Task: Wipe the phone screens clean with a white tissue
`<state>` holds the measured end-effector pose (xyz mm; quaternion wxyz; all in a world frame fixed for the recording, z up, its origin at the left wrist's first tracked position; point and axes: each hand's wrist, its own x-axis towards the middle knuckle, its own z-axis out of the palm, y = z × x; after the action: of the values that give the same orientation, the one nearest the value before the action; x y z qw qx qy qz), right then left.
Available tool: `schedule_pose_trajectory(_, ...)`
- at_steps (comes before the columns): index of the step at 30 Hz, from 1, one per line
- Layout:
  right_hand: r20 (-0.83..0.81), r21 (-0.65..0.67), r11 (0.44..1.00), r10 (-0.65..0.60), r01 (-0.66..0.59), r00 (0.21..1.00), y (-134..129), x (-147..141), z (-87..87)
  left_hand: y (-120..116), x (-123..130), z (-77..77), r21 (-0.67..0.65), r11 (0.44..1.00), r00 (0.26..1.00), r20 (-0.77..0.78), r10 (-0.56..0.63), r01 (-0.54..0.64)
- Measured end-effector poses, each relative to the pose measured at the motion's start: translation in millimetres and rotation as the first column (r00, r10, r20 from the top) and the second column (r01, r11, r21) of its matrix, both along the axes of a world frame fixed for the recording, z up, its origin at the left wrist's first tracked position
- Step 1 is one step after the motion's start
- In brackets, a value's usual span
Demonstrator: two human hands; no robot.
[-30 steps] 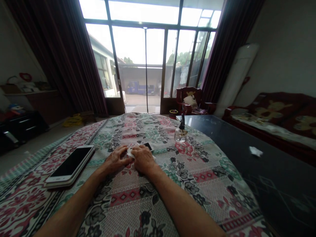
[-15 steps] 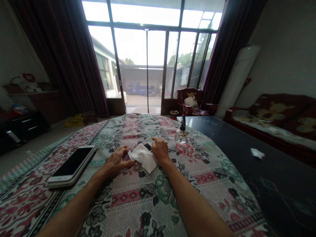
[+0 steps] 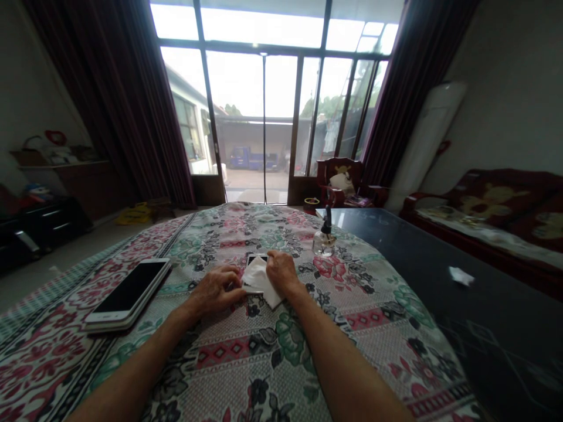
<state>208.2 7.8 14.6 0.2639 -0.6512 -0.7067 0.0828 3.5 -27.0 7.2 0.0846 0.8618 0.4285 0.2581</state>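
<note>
A white cloth (image 3: 265,283) lies bunched over a phone (image 3: 257,258) on the table; the phone's dark screen shows at the far end and a pale edge at the near end. My right hand (image 3: 282,273) is closed on the cloth and presses it against the phone's right part. At the near left corner, the thumb and curled fingers of my left hand (image 3: 219,287) grip the phone's edge. Most of the phone is hidden under the cloth and hands. Farther right stands a clear spray bottle (image 3: 324,241) with a black nozzle.
Two stacked phones (image 3: 129,293) lie left of my left arm. A floral tablecloth (image 3: 237,387) covers the table. To the right is a dark glossy tabletop (image 3: 396,246) with a crumpled white tissue (image 3: 461,275). Beyond are a wooden chair (image 3: 341,176) and glass doors.
The phone under the cloth has turned, so its long side now points away from me. My left hand has moved in and closed on its edge; my right hand has slid slightly nearer.
</note>
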Motion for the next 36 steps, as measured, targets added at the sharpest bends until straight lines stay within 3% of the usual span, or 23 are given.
schedule_pose_trajectory(4,-0.049,-0.032,0.998,-0.05,0.049,0.998,-1.0,3.5,8.4,0.4,3.0,3.5,0.098,0.977,0.982,0.024,0.186,-0.188)
schedule_pose_trajectory(8,-0.071,-0.087,0.993,0.07,-0.076,0.995,-1.8,9.3,13.4,1.7,6.0,-0.7,0.138,0.946,0.956,0.066,0.286,-0.293)
schedule_pose_trajectory(11,-0.095,-0.094,0.98,0.165,-0.174,0.982,-2.7,6.0,13.2,-0.3,9.7,-0.4,0.1,0.948,0.95,0.109,0.292,-0.303)
schedule_pose_trajectory(15,-0.256,-0.059,0.984,0.15,-0.171,0.955,-5.2,-10.1,14.8,-4.0,16.7,2.5,0.012,0.962,0.948,0.172,0.266,-0.272)
schedule_pose_trajectory(18,-0.346,-0.031,0.982,0.164,-0.186,0.924,-5.4,-16.7,17.5,-3.2,20.3,-1.0,-0.034,0.982,0.965,0.182,0.187,-0.184)
schedule_pose_trajectory(21,-0.272,0.028,0.996,0.086,-0.081,0.959,-2.7,-9.9,17.8,2.3,17.1,-8.2,-0.058,0.981,0.962,0.191,0.193,-0.185)
schedule_pose_trajectory(24,-0.115,0.014,0.999,-0.032,0.033,0.993,-0.9,-2.0,11.7,10.5,6.8,-13.9,-0.063,0.95,0.922,0.23,0.311,-0.305)
schedule_pose_trajectory(28,-0.034,0.036,0.999,-0.006,0.008,0.999,-8.3,-14.6,-3.6,19.0,-7.0,-17.2,-0.023,0.906,0.865,0.287,0.412,-0.423)
schedule_pose_trajectory(30,-0.042,0.07,0.997,0.044,-0.041,0.998,-15.6,-27.9,-10.9,20.8,-10.1,-18.4,-0.008,0.903,0.864,0.287,0.414,-0.43)
schedule_pose_trajectory(36,-0.033,0.019,0.999,0.032,-0.031,0.999,-32.7,-54.0,-24.6,21.9,-9.8,-22.5,0.001,0.9,0.865,0.276,0.419,-0.436)
